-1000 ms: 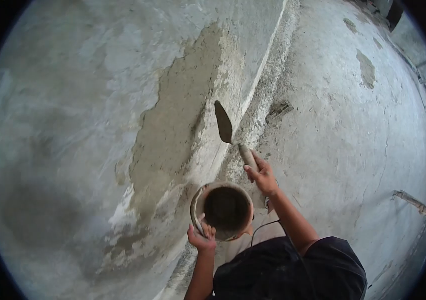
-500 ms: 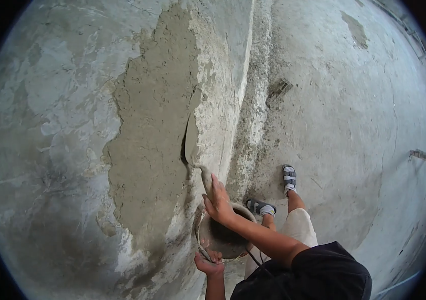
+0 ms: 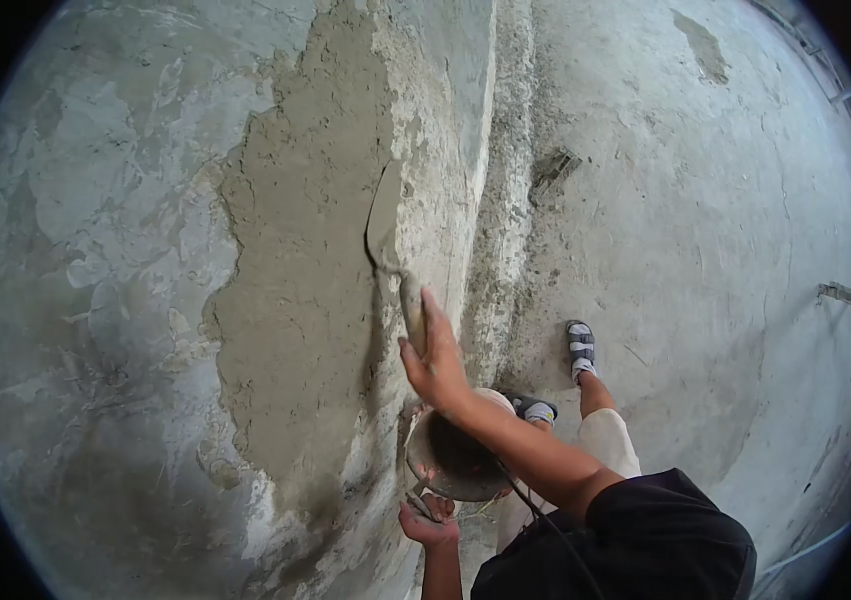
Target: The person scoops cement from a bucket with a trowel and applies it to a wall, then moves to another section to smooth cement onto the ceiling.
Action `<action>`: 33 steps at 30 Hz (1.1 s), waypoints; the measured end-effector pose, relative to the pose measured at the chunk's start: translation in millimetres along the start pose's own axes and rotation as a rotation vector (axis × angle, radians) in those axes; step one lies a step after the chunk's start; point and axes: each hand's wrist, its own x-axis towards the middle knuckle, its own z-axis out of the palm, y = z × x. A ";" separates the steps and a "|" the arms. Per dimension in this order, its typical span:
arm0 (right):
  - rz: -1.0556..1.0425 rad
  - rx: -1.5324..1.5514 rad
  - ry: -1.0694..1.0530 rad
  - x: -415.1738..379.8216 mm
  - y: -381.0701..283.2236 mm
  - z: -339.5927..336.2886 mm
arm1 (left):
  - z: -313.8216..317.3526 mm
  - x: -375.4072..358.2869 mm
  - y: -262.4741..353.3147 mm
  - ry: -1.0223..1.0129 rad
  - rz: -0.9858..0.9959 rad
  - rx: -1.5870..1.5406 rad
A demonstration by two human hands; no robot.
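- One trowel (image 3: 383, 220) is held with its blade laid along the darker plaster patch (image 3: 296, 260), at the margin nearest the floor; the flat face seems to be turned to the wall so that it can bear on the surface.
- Its handle is gripped by the right hand (image 3: 436, 365), pinched between thumb and fingers in line with the blade, probably so that pressure and angle can both be steered.
- Past the patch's margin, a pale, rough strip (image 3: 426, 200) of wall is seen, ending at the corner where wall and floor meet.
- Below the trowel, a bucket (image 3: 461, 470) is held close to the wall and partly under the right forearm, presumably so that it lies within short reach. Its inside is too dark for the contents to be told.
- At the bucket's near side, the rim or bail is held by the left hand (image 3: 431, 520), whose fingers are curled in; which of the two is gripped cannot be told.
- On the floor (image 3: 666, 230), two sandalled feet (image 3: 581, 345) are set apart beside the bucket, likely for balance.
- Farther out, a broken spot (image 3: 556, 172) is seen near the corner, and a stick-like piece (image 3: 846, 295) lies toward the floor's far side.
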 end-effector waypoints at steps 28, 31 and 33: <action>0.232 0.036 -0.120 -40.8 47.3 -34.0 | 0.5 -1.2 -22.2 -0.055 -0.061 0.087; 0.170 0.079 -0.064 -2.2 33.0 -32.3 | -0.7 -3.0 -25.3 -0.078 -0.066 0.107; 0.097 0.091 -0.120 17.4 27.7 -26.0 | 1.4 -3.7 -27.2 -0.100 -0.066 0.125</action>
